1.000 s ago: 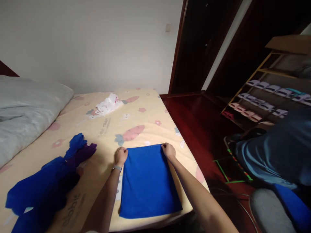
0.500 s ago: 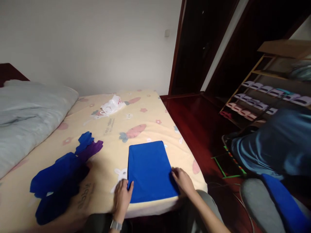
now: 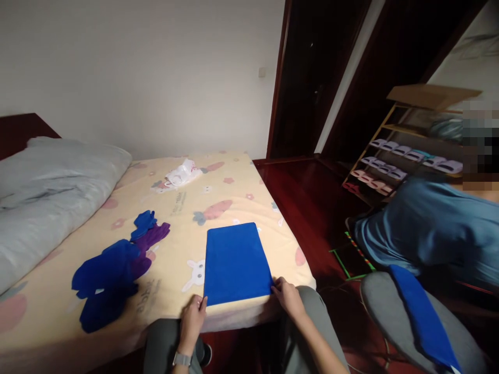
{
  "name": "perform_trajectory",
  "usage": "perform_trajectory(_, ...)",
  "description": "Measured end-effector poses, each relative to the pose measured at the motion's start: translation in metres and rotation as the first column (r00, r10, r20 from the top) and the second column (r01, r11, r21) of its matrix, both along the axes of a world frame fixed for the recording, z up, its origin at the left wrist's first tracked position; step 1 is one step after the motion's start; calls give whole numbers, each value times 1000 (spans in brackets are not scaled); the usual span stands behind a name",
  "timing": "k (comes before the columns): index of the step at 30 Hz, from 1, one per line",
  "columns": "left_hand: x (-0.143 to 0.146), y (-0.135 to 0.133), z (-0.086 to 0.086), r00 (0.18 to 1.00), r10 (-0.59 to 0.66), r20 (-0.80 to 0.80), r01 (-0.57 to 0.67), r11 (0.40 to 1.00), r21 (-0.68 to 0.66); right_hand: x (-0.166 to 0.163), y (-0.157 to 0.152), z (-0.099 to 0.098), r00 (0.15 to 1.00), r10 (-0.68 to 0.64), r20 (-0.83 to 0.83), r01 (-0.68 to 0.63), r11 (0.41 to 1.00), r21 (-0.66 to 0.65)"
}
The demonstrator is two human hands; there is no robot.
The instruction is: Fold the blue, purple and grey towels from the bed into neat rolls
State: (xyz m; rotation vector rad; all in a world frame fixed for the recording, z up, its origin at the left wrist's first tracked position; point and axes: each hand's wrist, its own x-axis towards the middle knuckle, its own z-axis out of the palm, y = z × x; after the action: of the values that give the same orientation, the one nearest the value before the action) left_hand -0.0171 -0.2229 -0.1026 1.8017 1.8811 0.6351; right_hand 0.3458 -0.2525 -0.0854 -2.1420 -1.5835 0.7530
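Observation:
A folded blue cloth (image 3: 235, 262) lies flat near the front edge of the bed (image 3: 218, 192), which has a cream sheet printed with carrots and rabbits. My left hand (image 3: 194, 318) pinches the cloth's near left corner. At the near right corner my right hand (image 3: 287, 296) has its fingers closed on the cloth's edge. A watch sits on my left wrist.
A heap of blue and purple cloths (image 3: 117, 265) lies to the left on the bed. A grey duvet (image 3: 50, 187) covers the far left, and a white plastic bag (image 3: 180, 173) lies at the back. A person in blue (image 3: 424, 228) crouches at right, near a shoe rack (image 3: 405, 161) and a grey chair (image 3: 421, 322).
My hands have moved from the cloth's far corners back along its sides to the near corners at the bed's edge. The view has pulled back.

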Motion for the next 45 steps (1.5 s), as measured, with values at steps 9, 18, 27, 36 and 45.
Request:
perform_trajectory(9,0,-12,4,947,4,323,-15,999,30,1,-2,14,997,71,-29,-71,997,27)
perform_trajectory(18,-2,-14,19,923,-328,-201,368,904,217,4,-13,14,935,313,165,-339,926,164)
perform_trajectory(27,-14,10,-8,977,-196,83,163,938,307,9,5,9,976,204,-70,-186,960,212)
perform_trajectory(36,-4,34,-24,991,-73,114,42,967,252,15,39,-22,965,83,-250,-37,982,183)
perform_trajectory(45,7,33,-18,997,-38,-62,60,919,390,16,33,-21,940,99,-326,-49,986,157)
